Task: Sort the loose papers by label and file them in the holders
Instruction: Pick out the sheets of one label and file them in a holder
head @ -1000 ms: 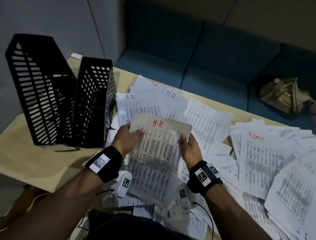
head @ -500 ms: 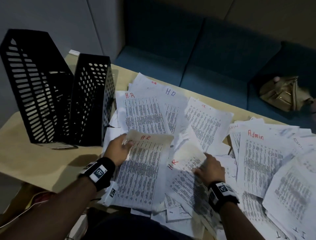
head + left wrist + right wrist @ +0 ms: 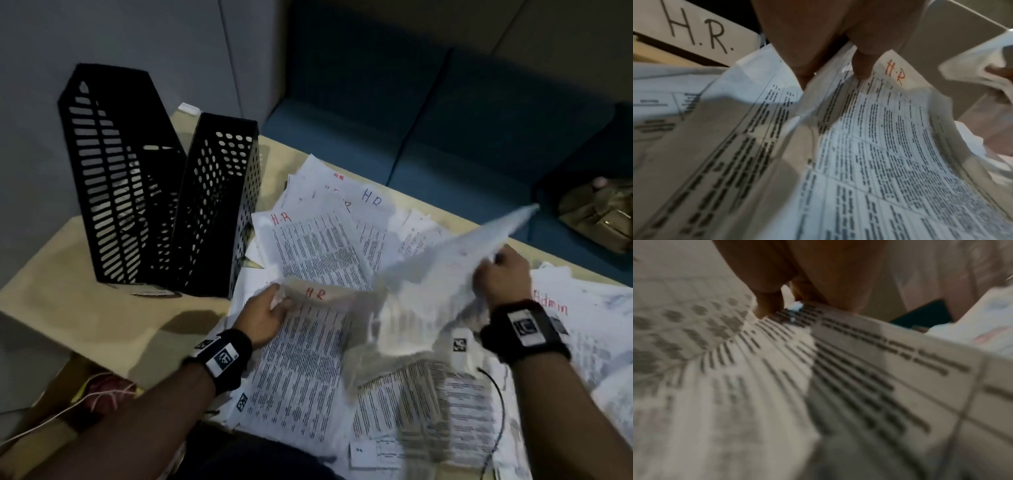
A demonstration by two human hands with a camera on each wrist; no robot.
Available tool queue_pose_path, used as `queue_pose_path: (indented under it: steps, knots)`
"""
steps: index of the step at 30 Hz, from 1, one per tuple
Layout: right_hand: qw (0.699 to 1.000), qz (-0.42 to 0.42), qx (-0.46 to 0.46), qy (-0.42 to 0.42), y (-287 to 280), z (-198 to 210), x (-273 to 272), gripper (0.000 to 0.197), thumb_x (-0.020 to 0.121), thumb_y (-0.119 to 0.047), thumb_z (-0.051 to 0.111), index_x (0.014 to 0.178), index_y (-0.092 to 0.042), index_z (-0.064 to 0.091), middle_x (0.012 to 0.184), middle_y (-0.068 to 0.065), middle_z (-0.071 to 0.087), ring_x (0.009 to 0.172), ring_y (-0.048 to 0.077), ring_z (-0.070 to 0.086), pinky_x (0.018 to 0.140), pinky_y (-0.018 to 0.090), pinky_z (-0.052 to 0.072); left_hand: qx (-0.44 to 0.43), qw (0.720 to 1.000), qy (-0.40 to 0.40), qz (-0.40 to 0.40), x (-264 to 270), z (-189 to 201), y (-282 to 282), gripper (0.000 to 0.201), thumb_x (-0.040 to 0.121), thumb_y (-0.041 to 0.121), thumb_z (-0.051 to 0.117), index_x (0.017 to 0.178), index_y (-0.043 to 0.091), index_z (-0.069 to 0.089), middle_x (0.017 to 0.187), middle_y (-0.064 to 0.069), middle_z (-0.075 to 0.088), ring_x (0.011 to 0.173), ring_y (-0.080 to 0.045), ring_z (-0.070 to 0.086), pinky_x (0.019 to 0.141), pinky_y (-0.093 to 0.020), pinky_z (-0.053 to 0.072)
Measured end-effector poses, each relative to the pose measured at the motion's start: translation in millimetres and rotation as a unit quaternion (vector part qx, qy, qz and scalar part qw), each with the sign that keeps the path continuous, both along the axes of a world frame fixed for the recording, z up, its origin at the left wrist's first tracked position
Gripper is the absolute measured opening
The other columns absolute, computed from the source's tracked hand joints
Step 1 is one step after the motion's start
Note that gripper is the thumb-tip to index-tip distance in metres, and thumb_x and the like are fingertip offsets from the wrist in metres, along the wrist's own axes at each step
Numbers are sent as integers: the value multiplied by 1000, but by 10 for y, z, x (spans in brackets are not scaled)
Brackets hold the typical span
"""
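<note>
Two black perforated file holders [image 3: 154, 209] stand at the table's left; in the left wrist view one shows a white card [image 3: 701, 30] lettered "H.R.". My left hand [image 3: 265, 313] pinches the top left corner of a printed sheet marked "H.R" in red [image 3: 308, 346], thumb on top [image 3: 863, 65]. My right hand [image 3: 500, 274] grips another printed sheet [image 3: 445, 274], blurred and lifted off the pile, its far corner pointing up and right. Loose papers marked "H R" [image 3: 315, 246] lie behind; one marked "Admin" [image 3: 555, 306] lies right of my right wrist.
The beige table [image 3: 85, 308] has bare surface in front of the holders. A blue sofa [image 3: 445, 137] runs behind the table with a tan bag [image 3: 603, 216] on it. A black cable [image 3: 500, 411] crosses the near papers. Red-and-white cord [image 3: 102, 394] lies below the table's left edge.
My right hand has risen from the pile and swung right, lifting a sheet into the air. My left hand keeps its hold on the red "H.R" sheet.
</note>
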State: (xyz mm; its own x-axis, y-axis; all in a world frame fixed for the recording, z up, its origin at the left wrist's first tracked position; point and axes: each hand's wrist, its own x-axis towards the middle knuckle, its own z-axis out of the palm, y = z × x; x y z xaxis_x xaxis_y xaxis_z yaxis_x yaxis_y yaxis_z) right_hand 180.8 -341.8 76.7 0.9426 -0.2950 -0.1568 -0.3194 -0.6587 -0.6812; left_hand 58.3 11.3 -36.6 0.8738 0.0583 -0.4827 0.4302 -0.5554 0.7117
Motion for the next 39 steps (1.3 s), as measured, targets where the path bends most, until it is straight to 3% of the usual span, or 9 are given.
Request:
queue_pose_path:
  steps: [3, 6, 13, 18, 22, 25, 30, 35, 39]
  knots:
    - [999, 41, 9, 19, 612, -299, 294, 31, 94, -30, 57, 103, -1, 64, 90, 7, 59, 85, 18, 54, 61, 23, 30, -11, 996, -6, 91, 8, 126, -10, 39, 99, 26, 51, 135, 9, 50, 121, -1, 60, 107, -19, 56, 81, -18, 38]
    - [983, 132, -52, 115, 1133, -721, 466, 41, 91, -36, 59, 106, 2, 60, 101, 20, 64, 93, 33, 61, 66, 29, 38, 9, 989, 6, 148, -25, 60, -2, 14, 96, 20, 56, 101, 8, 59, 85, -1, 60, 86, -29, 58, 65, -22, 38]
    - [973, 139, -74, 168, 1598, -1045, 396, 35, 89, -26, 58, 116, -4, 53, 112, 19, 62, 88, 31, 60, 70, 33, 50, -1, 984, 11, 175, -27, 40, 9, 41, 95, 22, 58, 134, 11, 51, 119, -11, 64, 98, -25, 60, 78, -22, 39]
    - [994, 94, 40, 38, 1292, -670, 389, 49, 86, -29, 67, 131, -23, 48, 111, 10, 66, 95, 26, 64, 79, 28, 50, -15, 986, 19, 163, 50, -35, 67, 39, 98, 22, 52, 134, 8, 50, 129, -12, 61, 118, -29, 56, 92, -25, 39]
    - [987, 47, 1, -154, 724, -42, 387, 31, 90, -34, 54, 66, -13, 53, 59, 4, 46, 61, 12, 43, 49, 25, 25, -19, 988, 1, 151, 127, -24, 76, 31, 101, 20, 46, 131, 15, 52, 126, -9, 62, 119, -30, 54, 93, -30, 40]
    - [971, -54, 52, -226, 228, 206, 413, 52, 87, -52, 56, 73, -2, 53, 62, 23, 48, 56, 23, 45, 48, 29, 44, -27, 991, -1, 134, 197, 24, 40, 37, 102, 23, 44, 139, 18, 46, 135, -6, 56, 124, -29, 50, 99, -33, 40]
    - [939, -102, 192, -268, 13, 300, 45, 49, 82, -59, 62, 81, -10, 63, 73, 11, 55, 68, 12, 47, 58, 30, 37, -22, 985, -1, 174, 333, 66, -93, 41, 101, 18, 46, 141, 8, 44, 142, -13, 50, 130, -32, 46, 99, -29, 36]
    - [992, -28, 103, -68, 371, -274, -450, 33, 94, -43, 53, 76, -15, 52, 66, 3, 54, 67, 22, 55, 62, 32, 43, -78, 973, -40, 213, 410, 183, -232, 29, 99, 10, 47, 126, 2, 56, 124, -16, 62, 117, -33, 56, 101, -39, 44]
    - [993, 29, 103, 43, 595, -823, -758, 29, 95, -47, 47, 88, -18, 49, 77, -4, 53, 80, 19, 51, 67, 28, 37, -128, 965, -61, 220, 405, 342, -330, 26, 101, 15, 46, 120, 4, 61, 113, -4, 63, 110, -21, 56, 83, -18, 40]
